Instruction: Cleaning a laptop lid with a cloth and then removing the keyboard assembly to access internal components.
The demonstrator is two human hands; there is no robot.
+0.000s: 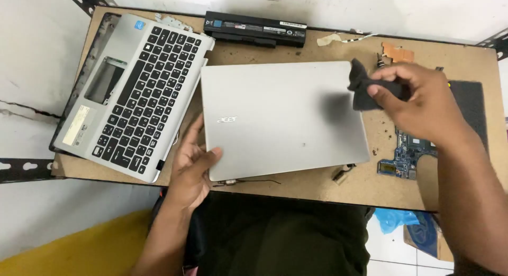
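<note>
The flat silver metal laptop lid panel point(283, 117) is lying across the middle of the brown particle-board counter point(317, 183), its near left corner just under the left hand's fingers point(203, 157) and its far right corner beneath the right hand's fingers point(383, 93). The right hand point(418, 104) is pinching a small dark grey cloth point(362, 88) between thumb and forefingers, holding it at or just above that far corner. The left hand point(193, 167) is lying with fingers loosely spread, thumb on top of the panel's near edge and palm against its side, pinning it in place.

To my eye the wiping is going to go best if the left hand is keeping firm pressure so the panel is not sliding, while the cloth is travelling in long overlapping strokes from the right fingers toward the left ones, staying flat rather than bunched.

Left of the left fingers, a silver laptop base with a black keyboard point(140, 93) is resting at an angle. Beyond it, a long black battery pack point(255, 28) is lying along the counter's back edge. Under the right wrist, a blue-green circuit board point(405, 157) is sitting close to the panel, worth keeping the cloth and any grit away from.
</note>
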